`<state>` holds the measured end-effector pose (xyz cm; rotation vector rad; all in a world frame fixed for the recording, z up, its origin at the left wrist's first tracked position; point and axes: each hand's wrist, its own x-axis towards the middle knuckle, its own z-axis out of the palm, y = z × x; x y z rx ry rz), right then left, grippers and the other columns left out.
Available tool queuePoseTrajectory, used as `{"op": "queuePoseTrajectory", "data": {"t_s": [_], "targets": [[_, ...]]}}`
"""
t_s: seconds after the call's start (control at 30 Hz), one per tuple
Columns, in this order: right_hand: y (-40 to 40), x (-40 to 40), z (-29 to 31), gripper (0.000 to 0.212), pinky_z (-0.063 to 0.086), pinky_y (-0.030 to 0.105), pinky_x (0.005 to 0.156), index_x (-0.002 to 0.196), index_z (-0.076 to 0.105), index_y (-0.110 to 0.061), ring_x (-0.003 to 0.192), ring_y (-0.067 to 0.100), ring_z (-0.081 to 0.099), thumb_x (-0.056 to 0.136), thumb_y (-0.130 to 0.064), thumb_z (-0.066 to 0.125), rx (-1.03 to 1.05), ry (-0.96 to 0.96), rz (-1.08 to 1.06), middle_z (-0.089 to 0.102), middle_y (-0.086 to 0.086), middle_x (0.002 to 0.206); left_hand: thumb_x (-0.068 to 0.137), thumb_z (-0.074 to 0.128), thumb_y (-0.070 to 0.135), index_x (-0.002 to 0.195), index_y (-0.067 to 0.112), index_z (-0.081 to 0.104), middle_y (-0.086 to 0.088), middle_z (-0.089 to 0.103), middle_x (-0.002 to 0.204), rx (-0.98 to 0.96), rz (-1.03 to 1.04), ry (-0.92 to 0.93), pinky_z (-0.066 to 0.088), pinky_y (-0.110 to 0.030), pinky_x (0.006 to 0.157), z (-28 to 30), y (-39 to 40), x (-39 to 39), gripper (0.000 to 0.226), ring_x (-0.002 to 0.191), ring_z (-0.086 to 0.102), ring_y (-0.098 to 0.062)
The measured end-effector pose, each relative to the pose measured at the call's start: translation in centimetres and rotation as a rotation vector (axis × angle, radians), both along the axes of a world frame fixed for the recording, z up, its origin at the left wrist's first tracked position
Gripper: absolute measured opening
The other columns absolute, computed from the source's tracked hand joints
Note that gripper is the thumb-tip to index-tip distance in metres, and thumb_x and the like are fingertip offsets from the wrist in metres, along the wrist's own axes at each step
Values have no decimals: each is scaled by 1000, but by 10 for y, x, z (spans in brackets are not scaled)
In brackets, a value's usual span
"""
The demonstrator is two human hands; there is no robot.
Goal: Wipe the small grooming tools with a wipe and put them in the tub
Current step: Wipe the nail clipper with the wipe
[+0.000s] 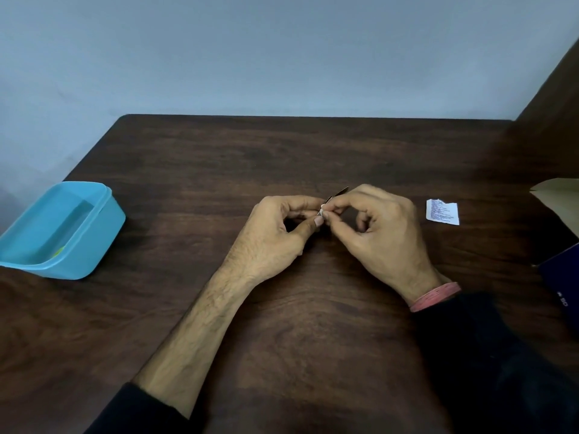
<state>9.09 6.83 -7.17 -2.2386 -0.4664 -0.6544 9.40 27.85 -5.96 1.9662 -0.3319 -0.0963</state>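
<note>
Centrally, just above the dark wooden bench (282,324), the two hands meet fingertip to fingertip. The left hand (275,233) has its thumb and forefinger curled in, pinching a small scrap of white wipe (321,211) right where the hands touch. The right hand (379,227) pinches a thin dark grooming tool (340,193) between thumb and forefinger — its slim end pokes out up and away from the knuckles, tilted toward the far right. What kind of tool it is cannot be told; most of it is hidden by the fingers. The wipe sits against the tool's near end, between the two sets of fingertips.

Well off to the left of the left hand stands a blue tub (103,220), open-topped, near the bench's left edge; a small yellow-green fleck shows inside it, too small to identify. Near the right hand, on its outer side, lies a torn white sachet (442,212) with fine print, flat on the bench. A pink band (435,296) circles the right wrist — dark sleeves cover both forearms nearer the body.
</note>
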Motion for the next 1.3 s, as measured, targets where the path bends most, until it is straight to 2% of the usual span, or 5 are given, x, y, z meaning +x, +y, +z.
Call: {"op": "queuePoseTrajectory", "data": {"t_s": [0.3,0.83,0.97,1.07,1.3], "targets": [[0,0,-3,8,38,18,62,100,86,-23,55,6,49,94,-19,86,-5,-17,-16,73,-14,94,110,69,15,134,26,78,18,84,111,-44,-14,21,61,-23,61,-1,2,0,28,105,78,-3],[-2,1,-2,9,35,12,65,102,86,-22,62,-4,54,95,-18,85,-35,-14,49,72,-14,96,111,67,11,141,25,74,17,84,114,-61,-27,25,62,-23,63,1,3,-2,34,109,78,-2],[-2,2,-1,8,35,15,61,101,86,-23,55,8,52,94,-18,86,-1,0,25,73,-13,95,111,67,11,143,22,73,15,84,117,-69,-25,38,61,-22,63,2,3,-1,35,111,78,-3],[0,1,-2,9,37,14,65,101,86,-23,62,-3,55,94,-17,85,-44,11,79,71,-15,96,112,62,5,142,23,73,17,83,120,-96,-33,58,61,-21,62,3,2,-1,37,113,77,-3],[0,1,-2,9,44,24,61,101,86,-25,57,6,52,93,-20,84,-30,24,96,72,-13,96,111,52,-4,136,27,76,15,83,121,-112,-52,95,59,-21,63,4,2,1,46,114,76,-3]]}}
